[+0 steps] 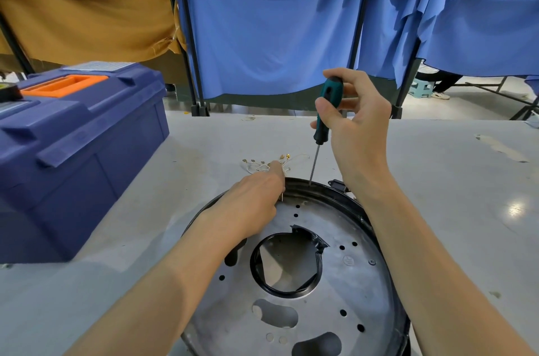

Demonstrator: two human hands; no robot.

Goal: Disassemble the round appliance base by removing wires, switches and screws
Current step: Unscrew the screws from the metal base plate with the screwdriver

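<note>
Teal-handled screwdriver point(324, 110) stands upright in your right hand point(354, 125), fingers wrapped round the handle, tip down at the far rim of the round appliance base point(335, 274), probably on a screw. Your left hand point(250, 204) presses that rim to steady it, perhaps pinching a small part. Removed wires point(271, 162) lie beyond on the worktop point(452, 180), clear of your work.

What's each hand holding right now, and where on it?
Right hand holds the screwdriver by its green handle. Left hand rests on the round base's rim; any grip is hidden.
</note>
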